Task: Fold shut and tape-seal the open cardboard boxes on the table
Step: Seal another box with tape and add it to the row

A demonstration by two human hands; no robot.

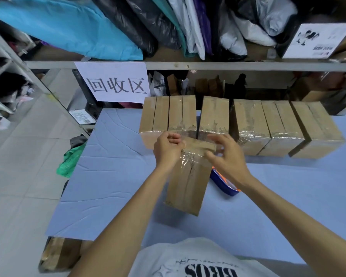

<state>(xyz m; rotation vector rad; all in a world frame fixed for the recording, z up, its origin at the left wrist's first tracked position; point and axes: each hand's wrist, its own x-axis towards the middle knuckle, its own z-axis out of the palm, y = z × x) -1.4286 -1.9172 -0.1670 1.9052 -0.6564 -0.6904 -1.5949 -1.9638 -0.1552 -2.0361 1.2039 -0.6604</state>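
1. A green bag hangs off the left edge of the table, below a paper sign taped to the shelf rail. Both are well away from the work.
2. The left hand has its fingers curled round the far left corner of the box and grips it there. This hand should act as the anchor, holding the flaps flat and the box steady.
3. The box is held over the middle of the table, its long side running from the person towards the hands. Clear tape runs along the centre seam and wrinkles where it wraps over the far end. The step in hand looks to be smoothing that tape end down. It is best rubbed from the seam outwards to push out creases, then pressed firmly round the corner.
4. The right hand holds nothing, and its fingers are loosely spread over the far right side of the box. It is blurred, so I cannot tell whether the fingertips touch the tape.
5. A blue tape dispenser lies on the table just beside the box, partly hidden under the right wrist and within easy reach.
6. A row of sealed boxes stands along the back of the table, with a gap in it behind the hands.
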